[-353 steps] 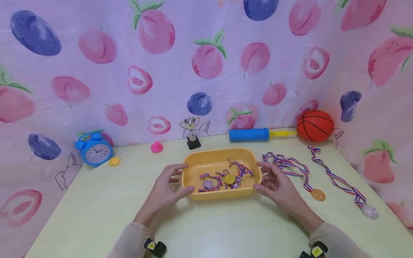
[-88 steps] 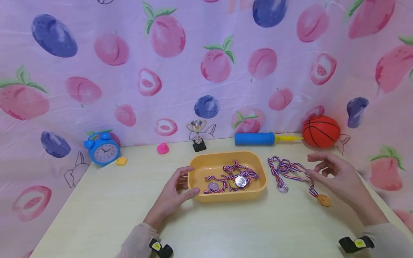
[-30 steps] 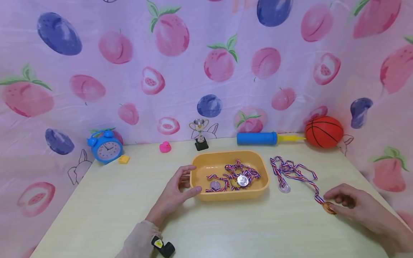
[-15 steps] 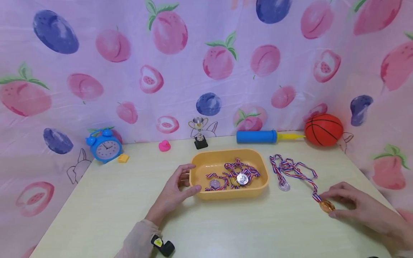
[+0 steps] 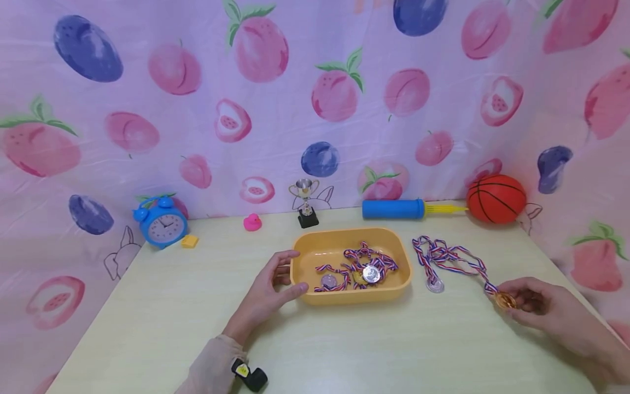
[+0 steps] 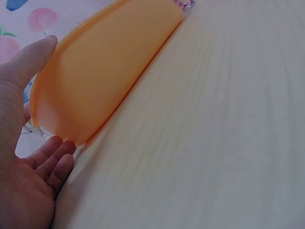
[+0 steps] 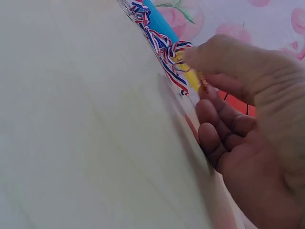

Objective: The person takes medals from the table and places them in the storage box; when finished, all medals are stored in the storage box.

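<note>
right hand (image 5: 546, 312): pinches gold medal (image 5: 505, 300) at its fingertips, medal mostly covered; wrist cut off by frame edge
ribbon (image 5: 450, 258): trails away from right hand, tangled
left hand (image 5: 269, 284): fingers relaxed, resting against yellow tray (image 5: 315, 247)
tray medals (image 5: 361, 270): heaped, count unclear

Head view looks down across the table (image 5: 344, 350); wrist views skim it closely.

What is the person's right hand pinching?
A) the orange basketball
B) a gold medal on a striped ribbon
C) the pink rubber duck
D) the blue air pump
B: the right hand pinches the round gold medal on a red, white and blue striped ribbon at the table's right side, with the ribbon trailing away from it across the table.
</note>
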Available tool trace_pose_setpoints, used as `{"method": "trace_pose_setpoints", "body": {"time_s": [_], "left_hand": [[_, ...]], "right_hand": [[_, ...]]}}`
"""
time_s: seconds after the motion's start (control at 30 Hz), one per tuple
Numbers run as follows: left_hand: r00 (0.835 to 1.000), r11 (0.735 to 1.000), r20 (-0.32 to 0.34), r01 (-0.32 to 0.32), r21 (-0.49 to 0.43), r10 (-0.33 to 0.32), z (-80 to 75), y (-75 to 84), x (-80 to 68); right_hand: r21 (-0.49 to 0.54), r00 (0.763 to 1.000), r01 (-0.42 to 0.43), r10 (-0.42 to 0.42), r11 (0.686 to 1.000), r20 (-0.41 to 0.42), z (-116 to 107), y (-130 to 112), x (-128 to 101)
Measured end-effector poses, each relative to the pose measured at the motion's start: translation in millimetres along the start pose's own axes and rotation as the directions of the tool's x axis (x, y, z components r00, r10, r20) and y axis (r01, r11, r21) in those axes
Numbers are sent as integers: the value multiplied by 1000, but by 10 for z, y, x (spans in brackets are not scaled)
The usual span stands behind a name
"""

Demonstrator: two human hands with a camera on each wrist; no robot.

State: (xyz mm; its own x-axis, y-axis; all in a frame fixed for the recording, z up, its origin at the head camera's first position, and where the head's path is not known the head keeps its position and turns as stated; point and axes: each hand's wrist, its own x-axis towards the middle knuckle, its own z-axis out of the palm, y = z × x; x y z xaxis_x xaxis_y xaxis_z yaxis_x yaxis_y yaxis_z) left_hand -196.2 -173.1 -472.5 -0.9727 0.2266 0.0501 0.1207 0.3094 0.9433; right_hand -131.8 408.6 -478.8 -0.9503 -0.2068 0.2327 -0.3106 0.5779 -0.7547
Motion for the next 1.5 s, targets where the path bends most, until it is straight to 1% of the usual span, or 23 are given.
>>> {"method": "trace_pose_setpoints", "body": {"time_s": [0.07,0.17,0.33,0.43,0.53,0.57,0.63,0.77,0.83,0.9,1.0,1.07,1.13,1.2,1.3,1.37,1.5], "left_hand": [[1000,1000,-1,0,0,0,8,6,2],[1000,1000,-3,1,-1,-1,16,16,5],[1000,1000,-13,3,1,-3,16,17,6],[1000,1000,-13,11,5,-11,14,18,0],[1000,1000,-15,20,7,-20,12,19,-9],[1000,1000,-16,23,6,-23,12,20,-11],[1000,1000,-16,22,6,-21,13,15,-13],[1000,1000,-20,22,5,-22,8,8,-13],[1000,1000,-20,24,4,-23,6,9,-14],[1000,1000,-19,24,4,-24,7,11,-13],[1000,1000,-15,24,3,-24,7,18,-13],[1000,1000,-14,23,2,-23,6,21,-13],[1000,1000,-14,21,1,-21,5,25,-13],[1000,1000,-13,18,2,-18,4,24,-11],[1000,1000,-11,14,2,-14,4,16,-7],[1000,1000,-11,14,3,-14,4,11,-7],[1000,1000,-12,13,2,-13,7,14,-13]], "right_hand": [[43,1000,-9,10,999,-23,-24,-32,19],[91,999,15,-11,996,-45,-65,-100,65],[99,991,89,-78,991,-111,-77,-262,190],[152,978,130,-101,980,-183,-66,-386,321],[232,962,167,-107,958,-249,-76,-537,485],[237,957,174,-108,956,-269,-85,-589,538],[225,948,171,-97,959,-303,-109,-700,634],[135,932,115,-60,984,-359,-147,-919,806],[106,924,97,-50,990,-380,-159,-1021,888],[114,915,103,-49,988,-399,-170,-1122,969],[124,898,130,-64,984,-435,-178,-1274,1088],[148,887,170,-86,974,-454,-181,-1371,1172],[138,881,193,-109,971,-461,-178,-1463,1248],[135,877,223,-138,965,-461,-174,-1559,1324],[126,877,251,-171,960,-448,-157,-1706,1430],[145,876,276,-187,950,-445,-141,-1807,1501],[137,866,307,-216,942,-452,-112,-2011,1633]]}}
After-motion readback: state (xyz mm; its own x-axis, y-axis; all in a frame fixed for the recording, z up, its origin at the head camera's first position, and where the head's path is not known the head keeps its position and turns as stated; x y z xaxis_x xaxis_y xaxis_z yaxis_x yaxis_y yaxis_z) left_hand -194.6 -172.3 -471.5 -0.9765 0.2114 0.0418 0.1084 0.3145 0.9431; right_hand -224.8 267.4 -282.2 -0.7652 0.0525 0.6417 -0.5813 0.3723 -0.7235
